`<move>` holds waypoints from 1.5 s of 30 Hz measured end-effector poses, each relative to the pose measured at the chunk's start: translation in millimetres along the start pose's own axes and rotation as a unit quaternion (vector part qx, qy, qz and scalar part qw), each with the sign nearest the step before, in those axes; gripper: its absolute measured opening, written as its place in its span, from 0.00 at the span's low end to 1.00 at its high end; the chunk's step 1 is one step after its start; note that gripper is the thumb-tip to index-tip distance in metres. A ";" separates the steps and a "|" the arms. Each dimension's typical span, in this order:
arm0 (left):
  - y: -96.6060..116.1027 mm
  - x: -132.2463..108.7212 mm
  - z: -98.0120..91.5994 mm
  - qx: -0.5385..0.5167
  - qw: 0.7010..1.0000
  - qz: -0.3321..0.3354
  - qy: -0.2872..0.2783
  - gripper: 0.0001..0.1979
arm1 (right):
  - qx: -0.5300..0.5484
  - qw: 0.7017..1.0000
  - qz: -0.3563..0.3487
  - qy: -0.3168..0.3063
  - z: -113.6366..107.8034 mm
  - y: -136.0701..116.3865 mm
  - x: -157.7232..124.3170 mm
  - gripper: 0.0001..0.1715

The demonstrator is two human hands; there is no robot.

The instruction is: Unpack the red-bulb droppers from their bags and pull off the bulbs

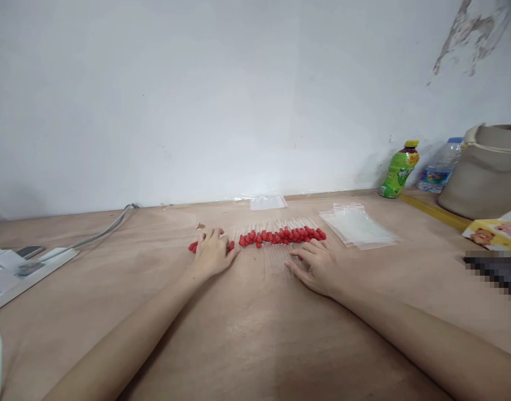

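A row of droppers (pixel 280 236), thin clear tubes with red bulbs, lies across the middle of the table. Most tubes point toward the wall; several point toward me. My left hand (pixel 213 252) rests palm down with fingers apart over the left end of the row, covering part of a smaller group of red bulbs (pixel 192 247). At the right end, my right hand (pixel 317 264) lies beside the near tubes, its thumb and fingers bent but apart. Whether its fingertips touch the tubes I cannot tell.
Clear zip bags (pixel 359 225) lie to the right, and another bag (pixel 268 203) by the wall. Further right stand a green drink bottle (pixel 399 170), a water bottle (pixel 441 167) and a grey bucket (pixel 485 172). A power strip (pixel 42 275) with cables is at left.
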State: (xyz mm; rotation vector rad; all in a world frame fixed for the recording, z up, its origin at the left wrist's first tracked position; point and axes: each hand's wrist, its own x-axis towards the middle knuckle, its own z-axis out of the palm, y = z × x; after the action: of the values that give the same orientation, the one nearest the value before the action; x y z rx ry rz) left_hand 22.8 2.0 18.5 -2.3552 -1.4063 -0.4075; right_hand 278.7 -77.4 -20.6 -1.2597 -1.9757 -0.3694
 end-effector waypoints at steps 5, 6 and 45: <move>-1.2 3.1 -5.5 -0.005 0.993 -0.097 0.068 0.11 | 0.016 1.000 0.015 0.022 2.1 2.2 0.1 0.12; -3.0 1.8 -9.5 -0.010 0.989 -0.114 0.093 0.10 | 0.022 0.999 0.019 0.030 2.2 2.8 0.5 0.12; 55.1 -48.6 2.8 -0.283 0.912 0.250 0.160 0.08 | 0.098 0.979 -0.175 -0.044 4.6 -25.7 0.0 0.11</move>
State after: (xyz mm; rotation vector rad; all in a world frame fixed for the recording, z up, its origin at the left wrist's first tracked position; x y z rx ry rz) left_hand 49.3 -58.7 -13.5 -2.7910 -0.5355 -1.1010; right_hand 254.4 -86.8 -20.0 -0.8167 -2.2528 -0.2826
